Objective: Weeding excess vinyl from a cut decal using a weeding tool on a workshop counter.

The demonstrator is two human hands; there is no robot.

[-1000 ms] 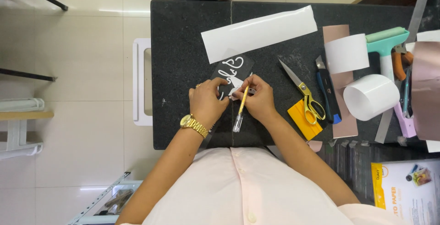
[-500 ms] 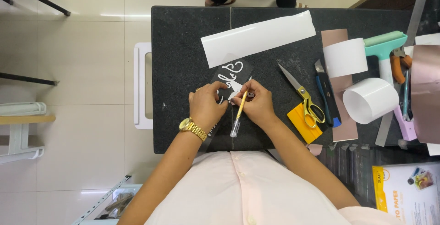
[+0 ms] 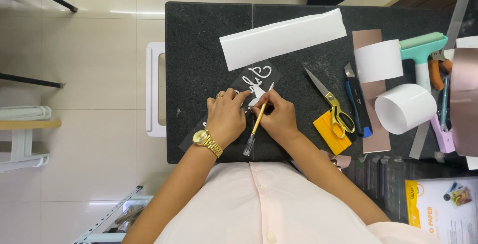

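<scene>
A slim yellow craft knife (image 3: pixel 257 122) with a clear cap end slants in the right grip (image 3: pixel 279 117), blade tip up. Under both grips lies a dark vinyl sheet (image 3: pixel 249 82) with white script lettering, flat, pinned by the left grip (image 3: pixel 226 114).

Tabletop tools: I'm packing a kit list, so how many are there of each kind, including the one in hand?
Yellow-handled scissors: 1
Blue and black utility knife: 1
Yellow squeegee: 1
Teal roller: 1
Orange-handled pliers: 1
Yellow pen-like tool, in the right hand: 1
Total: 6
</scene>
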